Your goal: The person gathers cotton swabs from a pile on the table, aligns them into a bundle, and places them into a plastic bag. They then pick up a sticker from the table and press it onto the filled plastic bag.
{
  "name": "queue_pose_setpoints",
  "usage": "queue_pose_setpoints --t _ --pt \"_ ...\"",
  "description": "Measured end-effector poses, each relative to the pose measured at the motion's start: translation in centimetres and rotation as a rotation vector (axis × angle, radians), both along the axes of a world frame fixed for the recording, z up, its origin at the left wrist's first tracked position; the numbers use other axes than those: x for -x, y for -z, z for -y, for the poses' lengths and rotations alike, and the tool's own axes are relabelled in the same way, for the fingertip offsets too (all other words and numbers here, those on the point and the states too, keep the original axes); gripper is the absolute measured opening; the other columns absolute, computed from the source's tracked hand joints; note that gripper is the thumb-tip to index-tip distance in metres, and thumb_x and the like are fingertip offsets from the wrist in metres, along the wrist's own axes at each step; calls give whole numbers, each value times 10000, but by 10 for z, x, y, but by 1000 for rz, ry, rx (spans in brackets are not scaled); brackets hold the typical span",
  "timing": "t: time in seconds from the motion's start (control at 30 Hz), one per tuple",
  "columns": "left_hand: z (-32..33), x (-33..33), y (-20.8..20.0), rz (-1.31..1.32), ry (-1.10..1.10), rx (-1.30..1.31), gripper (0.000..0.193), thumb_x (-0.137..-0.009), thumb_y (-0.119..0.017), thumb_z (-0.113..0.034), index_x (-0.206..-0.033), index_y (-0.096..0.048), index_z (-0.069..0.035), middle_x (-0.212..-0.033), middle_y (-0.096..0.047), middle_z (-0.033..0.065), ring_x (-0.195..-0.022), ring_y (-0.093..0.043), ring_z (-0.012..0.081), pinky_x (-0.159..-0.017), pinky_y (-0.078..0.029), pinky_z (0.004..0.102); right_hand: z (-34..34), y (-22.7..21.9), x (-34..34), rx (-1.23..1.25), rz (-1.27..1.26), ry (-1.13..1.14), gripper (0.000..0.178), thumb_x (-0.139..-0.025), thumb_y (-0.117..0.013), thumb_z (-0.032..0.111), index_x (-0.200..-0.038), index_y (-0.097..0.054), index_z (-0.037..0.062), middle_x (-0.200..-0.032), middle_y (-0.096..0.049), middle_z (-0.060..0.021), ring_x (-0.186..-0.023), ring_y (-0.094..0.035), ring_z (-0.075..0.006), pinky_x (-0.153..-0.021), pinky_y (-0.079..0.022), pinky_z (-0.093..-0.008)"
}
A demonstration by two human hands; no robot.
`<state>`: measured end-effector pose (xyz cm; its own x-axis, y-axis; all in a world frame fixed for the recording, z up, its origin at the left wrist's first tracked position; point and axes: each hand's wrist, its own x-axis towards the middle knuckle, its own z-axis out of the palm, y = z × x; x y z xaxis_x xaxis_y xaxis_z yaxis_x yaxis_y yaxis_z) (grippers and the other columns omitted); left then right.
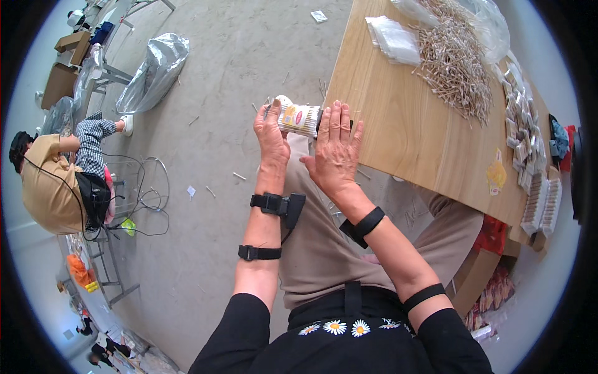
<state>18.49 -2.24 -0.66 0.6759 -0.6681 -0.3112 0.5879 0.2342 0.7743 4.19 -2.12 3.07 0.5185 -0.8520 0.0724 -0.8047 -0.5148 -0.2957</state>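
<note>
My left hand (272, 138) is closed round one end of a small clear pack of cotton swabs (299, 119) with a yellow and red label. The pack lies sideways, out past the left edge of the wooden table (398, 118). At the pack's other end, my right hand (336, 149) is laid flat with its fingers stretched out and close together. A dark strip (320, 119) shows beside and behind those fingers, mostly covered, so its kind cannot be made out.
A heap of loose cotton swabs (455, 62) and a stack of clear bags (395, 40) lie on the table. Filled packs (523, 121) line its right side. Stray swabs (239, 176) dot the floor. A silver bag (156, 68) and a seated person (56, 187) are at left.
</note>
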Motion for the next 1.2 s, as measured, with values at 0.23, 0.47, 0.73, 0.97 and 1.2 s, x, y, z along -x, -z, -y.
queue_pose_setpoints --t 0.23,0.47,0.73,0.97,1.2 --pt "-5 3 -3 -69 13 -8 266 -940 -737 -291 -1055 -606 -90 -954 -667 19 -817 -686 135 -676 -592 299 0 -3 -6 7 -34 24 1149 -670 -855 444 -1550 -287 -28 -1645 -205 -204 -1556 -101 -364 -1219 -47 -638" --pt "-8 33 -8 -137 7 126 337 -881 -808 -260 -1104 -606 -107 -983 -660 -10 -833 -677 123 -694 -587 294 2 2 3 9 76 -28 1087 -692 -839 369 -1546 -294 -22 -1645 -214 -196 -1553 -128 -356 -1227 -57 -622" --pt "6 43 -2 -98 -25 25 277 -854 -832 -176 -1031 -634 -96 -963 -664 -6 -841 -670 124 -710 -597 295 6 17 2 132 95 -6 810 -834 -651 272 -1528 -352 -18 -1634 -260 -193 -1549 -158 -359 -1219 -71 -630" --pt "4 43 2 -183 20 -4 254 -864 -829 -227 -1007 -651 -115 -908 -660 -21 -782 -651 99 -641 -562 278 7 9 11 129 40 -32 815 -835 -671 277 -1527 -354 -16 -1631 -273 -191 -1544 -176 -359 -1219 -93 -621" --pt "-36 15 -7 -184 134 -142 253 -946 -733 -317 -987 -616 -97 -830 -593 -10 -615 -498 64 -493 -404 221 57 -3 109 146 140 26 870 -848 -737 433 -1509 -383 -7 -1587 -341 -211 -1508 -242 -381 -1216 -167 -579"
